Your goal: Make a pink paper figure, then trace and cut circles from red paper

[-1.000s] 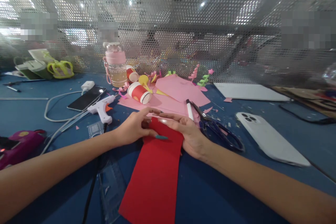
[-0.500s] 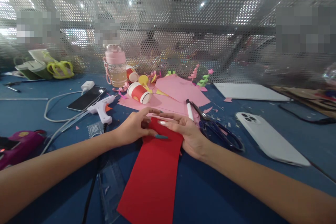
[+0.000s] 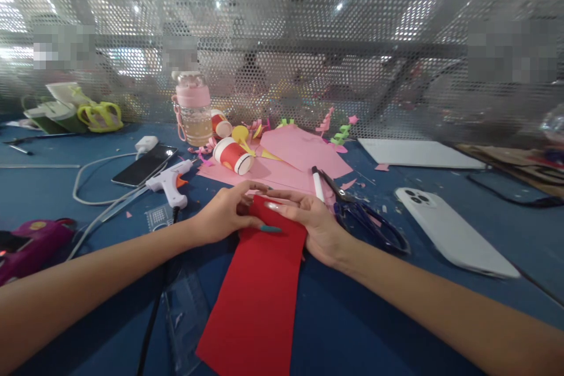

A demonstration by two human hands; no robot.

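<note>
A long strip of red paper runs from the middle of the table toward me, its near end widening past the bottom edge of the view. My left hand pinches its far left corner, the thumb with a teal nail lying across the top of the sheet. On the far right corner my right hand is closed, thumb above and fingers behind the paper. The fingertips of both hands meet beyond the far edge. What the fingers do behind the sheet is hidden.
Blue-handled scissors, a white marker and a white phone lie right. Left are a glue gun, a black phone and a clear ruler. Behind are pink paper, a paper cup and a bottle.
Almost nothing differs. Both hands keep their hold at the far end of the red paper, and the camera view has shifted very slightly.
</note>
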